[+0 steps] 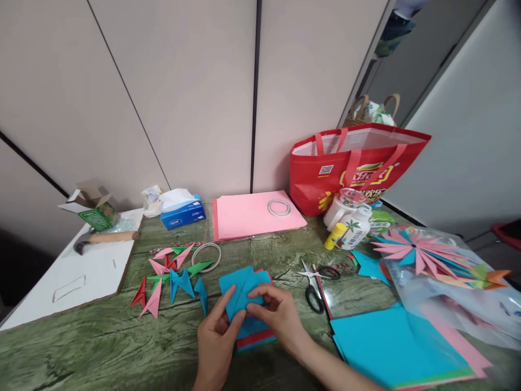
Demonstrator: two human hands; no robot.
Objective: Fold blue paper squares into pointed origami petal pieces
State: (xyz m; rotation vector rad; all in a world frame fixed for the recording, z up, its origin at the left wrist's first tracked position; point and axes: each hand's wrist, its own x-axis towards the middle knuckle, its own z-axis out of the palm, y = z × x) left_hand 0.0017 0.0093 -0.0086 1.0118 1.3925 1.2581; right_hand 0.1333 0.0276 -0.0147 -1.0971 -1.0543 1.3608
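A folded blue paper (243,288) is held between my two hands, with a diagonal crease line across it. My left hand (220,331) grips its left and lower edge between thumb and fingers. On the right side, the thumb and forefinger of my right hand (277,312) pinch the paper. Beneath it lies a small stack of blue and red paper squares (255,341). Just left of my hands stands a small folded blue paper piece (201,293), near several folded pieces (163,277) in pink, red, green and blue. Black-handled scissors (314,285) lie open to the right.
Pink sheets (252,214) and a white ring (207,256) lie behind. A blue tissue box (183,213), a hammer (108,237), a red bag (313,179), a yellow glue stick (335,237) and white bottles (356,228) stand or lie around. Large blue sheets (391,342) lie front right.
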